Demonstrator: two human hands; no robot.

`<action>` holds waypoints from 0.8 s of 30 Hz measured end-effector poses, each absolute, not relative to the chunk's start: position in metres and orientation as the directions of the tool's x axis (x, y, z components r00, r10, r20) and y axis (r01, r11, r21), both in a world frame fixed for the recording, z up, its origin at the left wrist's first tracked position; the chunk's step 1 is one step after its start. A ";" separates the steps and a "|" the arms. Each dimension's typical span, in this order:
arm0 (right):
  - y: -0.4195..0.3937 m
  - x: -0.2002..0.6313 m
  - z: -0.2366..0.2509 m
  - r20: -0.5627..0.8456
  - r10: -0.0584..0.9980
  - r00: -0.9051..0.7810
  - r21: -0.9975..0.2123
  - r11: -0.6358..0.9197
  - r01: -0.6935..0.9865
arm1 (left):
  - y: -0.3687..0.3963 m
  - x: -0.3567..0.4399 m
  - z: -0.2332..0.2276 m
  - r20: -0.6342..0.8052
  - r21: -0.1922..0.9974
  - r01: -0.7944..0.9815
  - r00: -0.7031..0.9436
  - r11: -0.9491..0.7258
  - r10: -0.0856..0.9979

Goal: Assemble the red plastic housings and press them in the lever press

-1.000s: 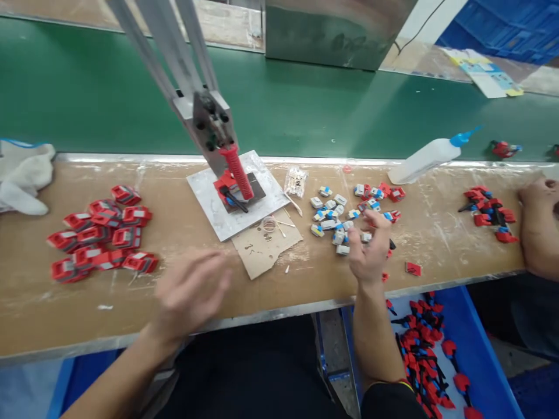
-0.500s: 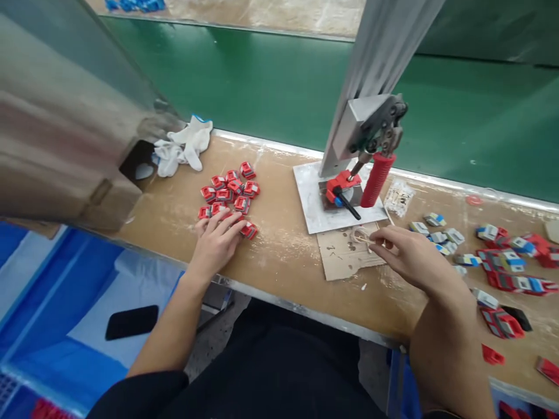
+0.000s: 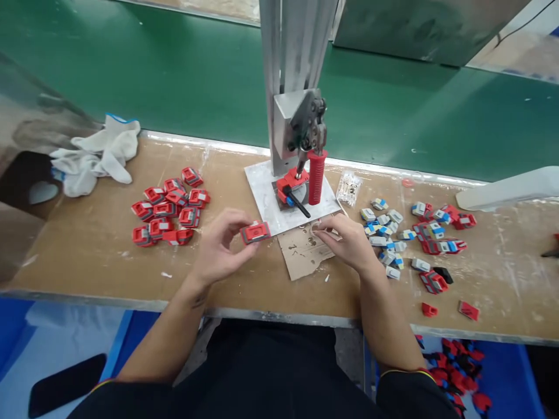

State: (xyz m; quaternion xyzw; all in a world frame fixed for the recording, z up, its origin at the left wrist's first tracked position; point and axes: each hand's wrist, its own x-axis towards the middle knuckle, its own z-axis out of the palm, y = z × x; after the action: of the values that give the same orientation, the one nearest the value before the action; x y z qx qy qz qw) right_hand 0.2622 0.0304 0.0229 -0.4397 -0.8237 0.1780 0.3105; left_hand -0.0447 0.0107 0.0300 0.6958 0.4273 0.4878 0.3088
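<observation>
The right hand (image 3: pixel 347 244) pinches something too small to identify. The white bottle (image 3: pixel 510 189) runs off the right edge. The press column (image 3: pixel 297 41) is cut off at the top. The bin of red parts (image 3: pixel 458 372) lies partly under the bench (image 3: pixel 87 256).

**Workbench clutter beside green conveyor**

White gloves (image 3: pixel 94 154) lie crumpled at far left of wooden bench (image 3: pixel 87 256), near green belt (image 3: pixel 174 75). Toggle press w/ red handle (image 3: pixel 316 177) stands upright on metal plate (image 3: pixel 262 180), centre. Clear bag (image 3: pixel 348 187) of small parts sits just right of plate. Grey-blue pcs (image 3: pixel 384 233) scattered further right, mixed w/ red ones. Black phone (image 3: pixel 65 384) lies below bench, bottom left.
</observation>
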 end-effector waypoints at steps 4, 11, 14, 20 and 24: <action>0.033 0.265 0.021 0.310 0.883 -0.352 -0.621 0.469 0.628 | 0.037 -0.009 0.029 0.385 0.909 0.057 0.267 -0.413 0.883; 0.035 0.265 0.021 0.222 0.918 -0.328 -0.693 0.385 0.610 | 0.039 0.000 0.002 0.215 0.974 0.010 0.301 -0.228 0.929; 0.035 0.267 0.020 0.222 0.917 -0.333 -0.711 0.386 0.588 | 0.037 -0.003 -0.003 0.211 0.977 -0.018 0.282 -0.215 0.936; 0.035 0.274 0.020 0.244 0.925 -0.291 -0.680 0.377 0.629 | 0.039 -0.010 0.000 0.214 0.974 0.018 0.259 -0.227 0.942; 0.034 0.277 0.015 0.212 0.948 -0.238 -0.674 0.318 0.667 | 0.039 -0.021 0.008 0.196 0.974 0.055 0.278 -0.219 0.940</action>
State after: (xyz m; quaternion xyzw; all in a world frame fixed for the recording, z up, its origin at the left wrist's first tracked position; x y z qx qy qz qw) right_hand 0.2767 0.0339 0.0153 -0.5366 -0.7524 0.2304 0.3049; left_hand -0.0209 0.0393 0.0076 0.6345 0.3922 0.4550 0.4864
